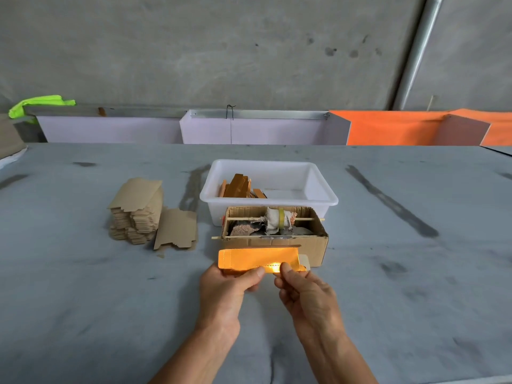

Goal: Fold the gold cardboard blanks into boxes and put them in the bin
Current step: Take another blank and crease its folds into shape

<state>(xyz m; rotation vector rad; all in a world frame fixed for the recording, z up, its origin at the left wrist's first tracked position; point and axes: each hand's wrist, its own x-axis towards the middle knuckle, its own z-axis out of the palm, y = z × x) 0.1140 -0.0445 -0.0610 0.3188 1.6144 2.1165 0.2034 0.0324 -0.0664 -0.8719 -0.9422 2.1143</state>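
Gold blank [257, 260] pinched by 2 hands, left [230, 286], right [304, 289], 1 white bin [318, 187], 1 stack of blanks [135, 212]

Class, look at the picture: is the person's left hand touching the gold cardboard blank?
Touching. The head view shows the left hand gripping the gold cardboard blank at its near left edge, thumb lying across the gold face.

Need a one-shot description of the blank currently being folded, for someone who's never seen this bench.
Start at the white plastic bin mid-table, then the open brown carton just in front of it. The gold blank is before that carton, pinched by the left hand and right hand; unlike the dull flat stack to the left, it's shiny.
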